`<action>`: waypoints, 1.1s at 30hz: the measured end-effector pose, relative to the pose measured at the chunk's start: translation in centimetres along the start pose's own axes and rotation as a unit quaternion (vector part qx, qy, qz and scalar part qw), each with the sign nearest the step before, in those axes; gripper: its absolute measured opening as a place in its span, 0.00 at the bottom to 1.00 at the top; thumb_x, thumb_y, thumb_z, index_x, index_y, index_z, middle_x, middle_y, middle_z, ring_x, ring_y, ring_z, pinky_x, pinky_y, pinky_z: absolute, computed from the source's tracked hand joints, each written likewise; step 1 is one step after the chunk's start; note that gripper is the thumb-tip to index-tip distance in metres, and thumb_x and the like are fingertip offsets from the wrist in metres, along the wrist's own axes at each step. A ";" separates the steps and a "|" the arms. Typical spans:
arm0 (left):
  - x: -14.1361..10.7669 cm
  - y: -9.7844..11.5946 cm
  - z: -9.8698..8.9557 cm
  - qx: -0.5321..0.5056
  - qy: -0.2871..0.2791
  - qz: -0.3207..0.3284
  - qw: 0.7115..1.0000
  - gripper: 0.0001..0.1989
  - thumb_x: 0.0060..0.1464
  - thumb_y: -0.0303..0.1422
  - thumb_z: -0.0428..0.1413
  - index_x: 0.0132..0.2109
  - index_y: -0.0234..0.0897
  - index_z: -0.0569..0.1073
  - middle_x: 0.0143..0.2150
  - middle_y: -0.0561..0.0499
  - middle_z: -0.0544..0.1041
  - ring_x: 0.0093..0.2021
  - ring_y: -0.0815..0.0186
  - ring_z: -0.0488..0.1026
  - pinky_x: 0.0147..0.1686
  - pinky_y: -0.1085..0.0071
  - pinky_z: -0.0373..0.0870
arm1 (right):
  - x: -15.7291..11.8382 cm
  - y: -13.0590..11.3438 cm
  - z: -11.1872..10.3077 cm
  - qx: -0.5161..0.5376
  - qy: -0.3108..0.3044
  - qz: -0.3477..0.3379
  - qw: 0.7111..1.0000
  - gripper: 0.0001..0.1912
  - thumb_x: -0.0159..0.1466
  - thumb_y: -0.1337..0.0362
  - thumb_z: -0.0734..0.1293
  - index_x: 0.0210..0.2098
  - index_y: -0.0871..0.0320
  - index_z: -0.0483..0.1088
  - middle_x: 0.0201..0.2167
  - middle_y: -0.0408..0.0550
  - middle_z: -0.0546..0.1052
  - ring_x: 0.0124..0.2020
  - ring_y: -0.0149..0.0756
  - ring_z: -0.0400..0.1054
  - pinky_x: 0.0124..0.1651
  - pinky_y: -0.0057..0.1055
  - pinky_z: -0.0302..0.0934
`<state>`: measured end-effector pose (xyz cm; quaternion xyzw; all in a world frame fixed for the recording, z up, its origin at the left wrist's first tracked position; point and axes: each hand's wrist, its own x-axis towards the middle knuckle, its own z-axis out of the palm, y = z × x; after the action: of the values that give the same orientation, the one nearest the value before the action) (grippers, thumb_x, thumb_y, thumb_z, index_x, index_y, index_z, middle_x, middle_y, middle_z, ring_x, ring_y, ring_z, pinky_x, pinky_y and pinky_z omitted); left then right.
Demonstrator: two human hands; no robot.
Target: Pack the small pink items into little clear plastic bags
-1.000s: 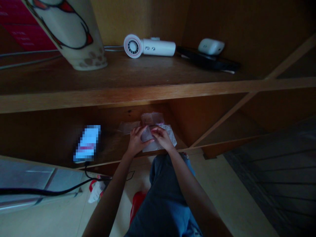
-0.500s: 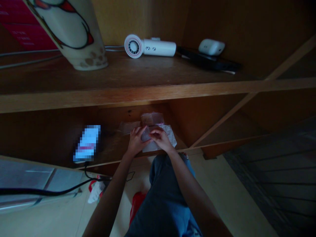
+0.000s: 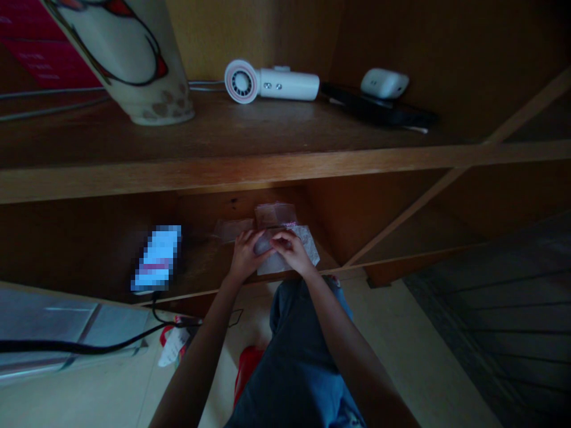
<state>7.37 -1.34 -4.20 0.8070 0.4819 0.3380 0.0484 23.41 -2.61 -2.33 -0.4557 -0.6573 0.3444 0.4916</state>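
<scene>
My left hand [image 3: 245, 255] has its fingers closed on the left side of a small clear plastic bag [image 3: 263, 242]. From the other side my right hand [image 3: 292, 251] reaches in, thumb and fingertips pinched together at the bag's upper right edge. Under both hands lies a crumpled whitish sheet [image 3: 310, 245], its far right part showing. Beyond them a stack of clear plastic bags [image 3: 275, 214] with a pinkish edge rests on the lower shelf, and another clear bag [image 3: 234, 229] lies to its left. Anything inside the held bag is too dim to make out.
A phone [image 3: 156, 258] with a blurred lit screen lies left on the lower shelf [image 3: 200, 270], a black cable [image 3: 102, 348] below it. The upper shelf [image 3: 267, 134] overhangs, carrying a bubble tea cup [image 3: 163, 110], a white handheld fan [image 3: 288, 84] and a white earbud case [image 3: 384, 83].
Both hands stay almost in place over the bag. My right fingertips have shifted very slightly; the rest of the view barely moves.
</scene>
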 end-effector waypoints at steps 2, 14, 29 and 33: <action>0.1 0.1 -0.1 -0.010 0.001 -0.003 1.000 0.24 0.47 0.44 0.57 0.50 0.39 0.68 0.45 0.46 0.73 0.46 0.57 0.67 0.47 0.59 0.62 | 0.0 0.1 -0.1 0.007 -0.004 0.013 1.000 0.05 0.57 0.63 0.64 0.27 0.57 0.69 0.27 0.43 0.72 0.32 0.32 0.65 0.37 0.27 0.58; 0.3 0.2 -0.6 -0.067 0.026 -0.033 0.997 0.19 0.49 0.39 0.56 0.48 0.40 0.70 0.44 0.47 0.74 0.44 0.60 0.69 0.46 0.60 0.64 | 0.2 0.1 -0.3 -0.006 0.015 0.028 0.999 0.09 0.61 0.58 0.61 0.32 0.56 0.68 0.30 0.43 0.73 0.32 0.31 0.66 0.36 0.26 0.59; 0.3 0.0 -0.3 -0.069 0.058 -0.054 0.994 0.17 0.48 0.39 0.57 0.46 0.39 0.72 0.41 0.47 0.75 0.43 0.60 0.70 0.45 0.62 0.65 | 1.3 0.9 -0.4 -0.418 0.001 0.058 0.907 0.11 0.60 0.63 0.61 0.39 0.51 0.74 0.39 0.48 0.73 0.46 0.40 0.59 0.50 0.36 0.48; 0.3 0.0 -0.4 -0.070 0.054 -0.053 0.995 0.17 0.49 0.39 0.56 0.47 0.40 0.71 0.42 0.48 0.74 0.43 0.61 0.69 0.46 0.62 0.65 | 1.3 0.6 -0.2 -0.439 -0.005 0.069 0.896 0.11 0.61 0.63 0.60 0.36 0.50 0.75 0.40 0.48 0.72 0.45 0.41 0.58 0.48 0.37 0.47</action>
<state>7.24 -1.24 -3.77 0.7559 0.5009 0.4104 0.0963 23.62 -1.15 -2.34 -0.6678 -0.7111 0.0561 0.2127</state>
